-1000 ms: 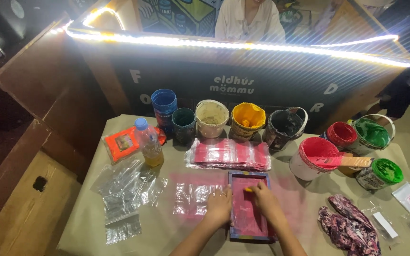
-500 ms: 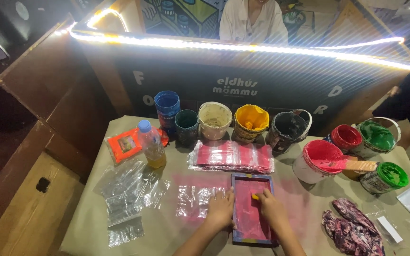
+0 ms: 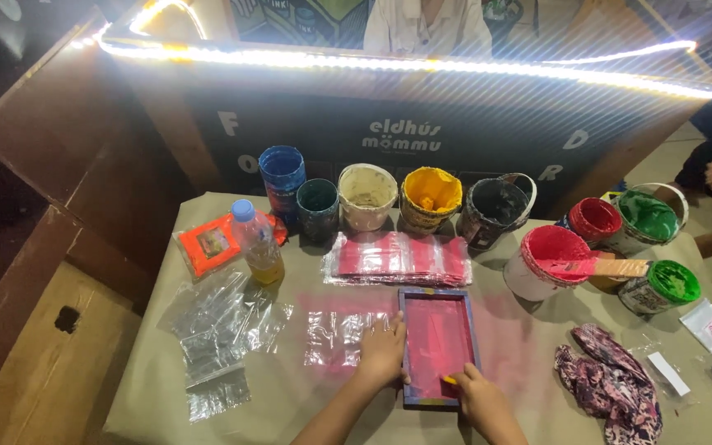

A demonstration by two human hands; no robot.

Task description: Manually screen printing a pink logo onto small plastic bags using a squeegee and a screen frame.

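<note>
- Two hands worked at one small printing frame [image 3: 437, 346] lying flat on the counter [image 3: 150, 387].
- The left hand [image 3: 382, 354] lay flat, fingers spread and released, pressing the frame's left edge.
- The right hand [image 3: 481, 402] had its fingers clenched around a small yellow scraper [image 3: 450, 381], set on the pink mesh at the frame's near end.
- Beyond the fingers lay a stack of pink-printed bags [image 3: 397, 259]; left of them, clear unprinted bags [image 3: 220, 325]; farther off, a row of paint tubs [image 3: 430, 198].
- Judging by these piles, some bags were done and many were left; the scraper's place near the frame's near end suggested a pass almost finished.
</note>
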